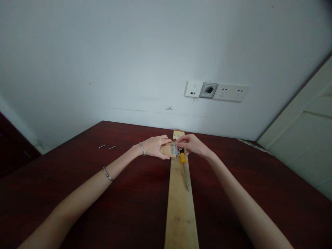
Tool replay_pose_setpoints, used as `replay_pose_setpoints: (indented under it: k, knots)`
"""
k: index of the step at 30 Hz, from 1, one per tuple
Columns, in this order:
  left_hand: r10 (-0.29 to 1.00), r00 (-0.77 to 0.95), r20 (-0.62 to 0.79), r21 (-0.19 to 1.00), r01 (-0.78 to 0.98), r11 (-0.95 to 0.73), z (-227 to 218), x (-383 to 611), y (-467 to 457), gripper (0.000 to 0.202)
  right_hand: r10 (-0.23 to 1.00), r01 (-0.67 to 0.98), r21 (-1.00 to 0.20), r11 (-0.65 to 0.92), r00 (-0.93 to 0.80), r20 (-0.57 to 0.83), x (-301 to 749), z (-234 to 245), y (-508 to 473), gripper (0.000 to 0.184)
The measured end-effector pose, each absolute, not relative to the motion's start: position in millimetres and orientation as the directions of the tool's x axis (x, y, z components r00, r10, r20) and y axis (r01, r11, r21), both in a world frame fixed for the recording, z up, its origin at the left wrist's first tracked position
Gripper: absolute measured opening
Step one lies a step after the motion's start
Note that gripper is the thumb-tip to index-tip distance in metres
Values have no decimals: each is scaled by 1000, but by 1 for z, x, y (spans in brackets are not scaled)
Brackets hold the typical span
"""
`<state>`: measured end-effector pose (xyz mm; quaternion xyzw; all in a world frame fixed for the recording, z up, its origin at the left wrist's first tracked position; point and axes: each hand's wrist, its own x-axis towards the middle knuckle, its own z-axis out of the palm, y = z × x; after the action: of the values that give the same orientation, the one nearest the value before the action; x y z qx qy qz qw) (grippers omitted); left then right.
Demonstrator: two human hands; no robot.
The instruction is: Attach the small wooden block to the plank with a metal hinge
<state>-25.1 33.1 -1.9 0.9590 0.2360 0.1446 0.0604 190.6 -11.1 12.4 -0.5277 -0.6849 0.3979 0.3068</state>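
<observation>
My left hand point(155, 146) is closed round a small wooden block point(167, 149) that rests on a long pale wooden plank point(180, 204). A small metal hinge point(175, 149) sits on the block's right end. My right hand point(191, 144) has its fingers pinched together at the hinge; what they pinch is too small to make out. A screwdriver point(184, 167) with a yellow handle lies on the plank just below my right hand, its shaft pointing towards me.
The plank lies lengthwise on a dark red wooden table point(77, 193). Two small dark screws point(107, 147) lie at the table's far left. White wall with power sockets point(216, 91) behind; a pale door point(303, 138) at the right.
</observation>
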Motion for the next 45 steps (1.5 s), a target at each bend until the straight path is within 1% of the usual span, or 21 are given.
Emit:
replay_pose_setpoints:
  k: [2,5,6,8,16,24,28,31,36,41,45]
  knots:
    - [472,846,249,187,436,-880,0,-25,32,70,964,510,-834,212,-248,93,192,12,-10,19]
    - [476,844,246,192,439,-878,2,-25,31,67,911,561,-720,408,-298,284,196,14,-11,18]
    - [476,845,244,191,440,-878,3,-25,31,66,883,566,-680,467,-333,329,197,14,-12,17]
    - [473,846,245,187,438,-879,3,-25,31,65,842,565,-625,538,-396,367,197,15,-13,15]
    - [438,859,265,194,398,-897,-2,-25,33,64,813,618,-528,583,-449,371,194,10,-10,11]
    - [432,870,238,196,393,-899,-4,-22,34,61,794,612,-505,608,-454,405,191,13,-13,5]
    - [428,866,258,210,383,-900,-6,-22,35,61,788,633,-473,613,-448,421,192,12,-11,4]
    - [421,864,277,223,368,-903,-6,-22,35,59,800,659,-456,598,-450,398,192,10,-11,3]
    - [408,857,315,246,341,-907,-5,-20,33,60,806,680,-434,590,-471,358,190,9,-12,8]
    - [402,859,317,255,331,-908,-5,-20,32,62,807,677,-439,590,-482,342,190,10,-14,7]
    - [414,868,275,232,358,-904,-9,-20,35,62,793,627,-486,609,-498,352,190,13,-15,6]
